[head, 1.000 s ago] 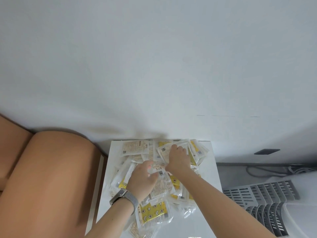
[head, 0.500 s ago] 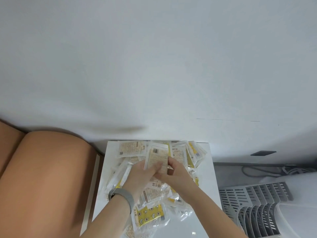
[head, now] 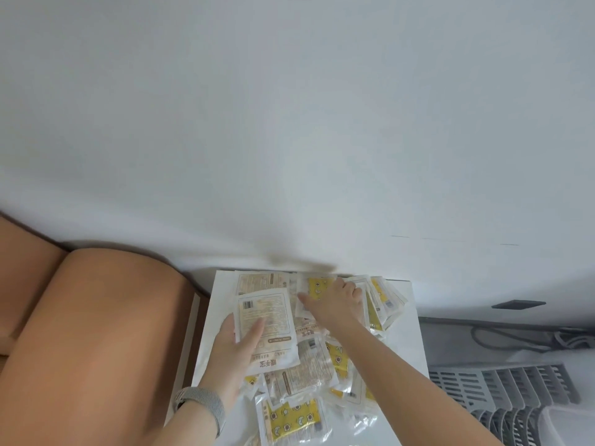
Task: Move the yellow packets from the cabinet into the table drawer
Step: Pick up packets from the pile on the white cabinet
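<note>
Hands gather yellow packets from a loose heap on a white surface

The left hand, a mesh-band watch on its wrist, holds a small stack of packets with the thumb pressed across the printed back and the fingers curled beneath, while the right hand reaches to the heap's far edge by the wall, fingers spread flat over a yellow-fronted packet. The remaining pile lies scattered over the white surface; no drawer is in view. The slick wrappers likely slide, so pinching each by its edge and squaring it onto the held stack should keep the bundle together. Half a second earlier both hands met over a single packet at mid-pile; now they have parted, the left keeping the stack, the right stretched further back.
</note>
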Demonstrator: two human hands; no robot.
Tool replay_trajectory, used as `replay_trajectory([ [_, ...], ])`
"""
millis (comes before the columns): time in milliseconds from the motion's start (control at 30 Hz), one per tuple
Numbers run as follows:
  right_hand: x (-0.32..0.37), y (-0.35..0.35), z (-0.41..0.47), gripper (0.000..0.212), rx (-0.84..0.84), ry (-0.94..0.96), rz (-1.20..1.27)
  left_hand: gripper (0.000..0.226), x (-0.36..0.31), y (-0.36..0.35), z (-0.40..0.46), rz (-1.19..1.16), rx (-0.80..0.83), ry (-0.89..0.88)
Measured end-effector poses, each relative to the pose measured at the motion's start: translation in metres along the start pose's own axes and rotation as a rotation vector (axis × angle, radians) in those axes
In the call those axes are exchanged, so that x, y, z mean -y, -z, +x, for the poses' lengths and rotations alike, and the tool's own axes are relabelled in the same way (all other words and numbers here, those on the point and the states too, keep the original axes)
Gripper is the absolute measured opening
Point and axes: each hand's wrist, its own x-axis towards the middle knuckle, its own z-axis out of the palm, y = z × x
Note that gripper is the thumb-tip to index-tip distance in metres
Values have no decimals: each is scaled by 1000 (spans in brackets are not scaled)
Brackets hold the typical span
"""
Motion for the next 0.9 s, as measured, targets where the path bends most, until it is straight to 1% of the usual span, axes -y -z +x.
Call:
replay_trajectory([
  [100,5,-3,8,94,-28,-23,-93,60,-3,1,1,-15,12,-77],
  [133,6,-4,10,92,-25,-34,-95,56,-5,0,1,23,13,-95],
  [200,8,-4,13,88,-10,-47,-73,31,-6,-1,1,130,27,-94],
  [233,9,-3,15,86,-4,-54,-56,27,-6,-1,1,167,24,-75],
  [267,9,-1,18,86,-4,-63,-33,29,-6,-3,2,178,17,-51],
  [367,7,4,22,89,-14,-95,46,27,-6,-5,5,161,-30,38],
  [433,4,9,20,83,-31,-70,101,22,-4,-8,7,155,-42,64],
  [500,-1,14,15,79,-41,-18,251,20,-4,-12,5,190,-32,63],
  [567,-8,17,6,79,-10,-10,529,19,-6,-18,3,204,-14,69],
  [600,-12,19,-1,75,-1,-22,673,19,-7,-20,2,200,-12,75],
  [633,-17,21,-9,68,-4,-31,797,20,-6,-23,1,181,-10,83],
  [700,-29,28,-31,44,-61,1,984,30,-5,-27,0,142,9,117],
  [767,-38,39,-56,24,-115,41,1107,43,-4,-32,-1,128,35,155],
  [800,-42,42,-67,20,-112,49,1161,48,-5,-35,-4,106,62,166],
  [867,-46,38,-84,17,-33,65,1224,51,-4,-41,-7,41,151,180],
  [900,-46,34,-91,17,9,75,1211,51,-4,-45,-9,18,197,180],
])
